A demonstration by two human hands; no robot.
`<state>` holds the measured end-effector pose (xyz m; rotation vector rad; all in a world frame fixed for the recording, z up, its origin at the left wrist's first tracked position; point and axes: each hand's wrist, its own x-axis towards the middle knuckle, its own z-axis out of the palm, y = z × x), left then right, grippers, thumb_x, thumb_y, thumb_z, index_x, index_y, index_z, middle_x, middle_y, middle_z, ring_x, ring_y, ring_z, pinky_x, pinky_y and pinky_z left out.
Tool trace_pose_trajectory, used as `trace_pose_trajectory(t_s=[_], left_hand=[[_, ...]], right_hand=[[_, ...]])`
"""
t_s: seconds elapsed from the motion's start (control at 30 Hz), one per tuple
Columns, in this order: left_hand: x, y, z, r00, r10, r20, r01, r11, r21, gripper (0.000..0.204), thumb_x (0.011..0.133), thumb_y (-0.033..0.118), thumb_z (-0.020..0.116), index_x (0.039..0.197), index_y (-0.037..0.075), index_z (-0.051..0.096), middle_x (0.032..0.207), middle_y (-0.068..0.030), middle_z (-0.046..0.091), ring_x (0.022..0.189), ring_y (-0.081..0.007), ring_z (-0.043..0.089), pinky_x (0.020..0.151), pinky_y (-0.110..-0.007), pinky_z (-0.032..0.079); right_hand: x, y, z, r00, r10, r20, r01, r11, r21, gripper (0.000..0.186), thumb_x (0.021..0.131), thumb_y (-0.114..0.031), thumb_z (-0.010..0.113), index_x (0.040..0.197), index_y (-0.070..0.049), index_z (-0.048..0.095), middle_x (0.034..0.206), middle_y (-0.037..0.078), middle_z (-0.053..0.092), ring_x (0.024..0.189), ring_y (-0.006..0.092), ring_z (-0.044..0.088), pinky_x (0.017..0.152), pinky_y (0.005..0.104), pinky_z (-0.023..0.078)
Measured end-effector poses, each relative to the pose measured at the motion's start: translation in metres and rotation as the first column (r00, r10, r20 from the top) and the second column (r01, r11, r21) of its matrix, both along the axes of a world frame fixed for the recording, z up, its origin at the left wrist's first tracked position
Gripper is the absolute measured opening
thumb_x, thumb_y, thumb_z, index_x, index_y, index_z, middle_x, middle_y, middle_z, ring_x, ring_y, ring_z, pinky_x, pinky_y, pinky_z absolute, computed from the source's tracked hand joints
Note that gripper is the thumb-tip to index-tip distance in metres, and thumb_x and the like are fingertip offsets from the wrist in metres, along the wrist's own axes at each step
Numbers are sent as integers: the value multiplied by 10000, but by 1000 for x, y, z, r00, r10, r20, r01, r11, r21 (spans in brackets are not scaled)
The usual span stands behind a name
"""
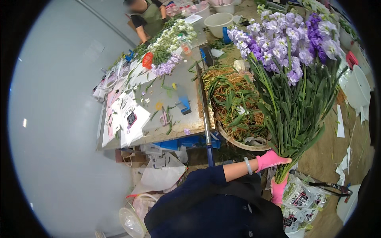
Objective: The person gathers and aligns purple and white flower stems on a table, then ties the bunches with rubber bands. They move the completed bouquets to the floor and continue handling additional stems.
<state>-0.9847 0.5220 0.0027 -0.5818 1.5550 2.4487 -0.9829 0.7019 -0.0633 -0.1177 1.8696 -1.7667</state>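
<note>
Left hand (272,160), in a pink glove with a pale round bangle (248,166) at the wrist, is closed around the lower stems of a large bunch of lilac and deep-purple long-stemmed flowers (293,99); thumb lies across the stems, pointing right. Right hand (279,192), also pink-gloved, sits nearer, touching the stem ends just below the left; its fingers are largely hidden, so cannot tell how tightly they are bent. Bunch stands at right of the scene: bare stems at the fingers, leaves above the grip, blooms fanned out at the far end. Left of the leaves, a round pale-rimmed tub (234,143) heaped with green and brown stem clippings (234,103). Farther left, a grey metal-topped table (152,127) carrying pink-handled scissors (164,118), loose leaves and, at its far end, white flower clusters (174,35). A co-worker (152,18) stands beyond these. White-and-clear wrapped bundles (299,194) lie near, just right of the right hand.
</note>
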Motion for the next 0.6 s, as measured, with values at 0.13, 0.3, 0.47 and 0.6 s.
trace_pose_trajectory(t_s=[0.13, 0.3, 0.47, 0.6], left_hand=[[-12, 4, 52, 995, 98, -3, -98, 994, 52, 239, 737, 302, 698, 702, 105, 565, 599, 79, 489, 495, -13, 402, 443, -178, 309], [-24, 14, 4, 981, 136, 135, -144, 988, 47, 364, 697, 403, 707, 569, 149, 479, 524, 91, 416, 441, -10, 336, 414, -180, 239], [-21, 4, 25, 962, 132, 240, -136, 991, -1, 416, 655, 450, 728, 513, 163, 463, 501, 84, 416, 416, -20, 344, 395, -186, 241], [-12, -4, 58, 961, 175, 215, -180, 984, 3, 450, 631, 464, 742, 471, 173, 438, 473, 88, 387, 389, -28, 320, 382, -195, 217]], right_hand=[[-34, 19, 14, 996, 65, 57, -67, 997, 42, 758, 651, 99, 540, 1325, -99, 256, 930, 76, 503, 527, 110, 457, 414, 238, 371], [-62, 17, 35, 962, 222, -161, -213, 974, 74, 749, 643, 102, 537, 1319, -85, 273, 1076, 93, 495, 585, 121, 482, 444, 236, 388], [-70, 5, 56, 952, 288, -99, -271, 950, 154, 757, 645, 116, 524, 1325, -91, 266, 1115, 91, 490, 663, 127, 503, 475, 230, 405], [-71, -3, 46, 961, 264, -86, -261, 964, 48, 761, 637, 118, 530, 1320, -97, 272, 1109, 80, 483, 671, 118, 498, 472, 229, 404]])
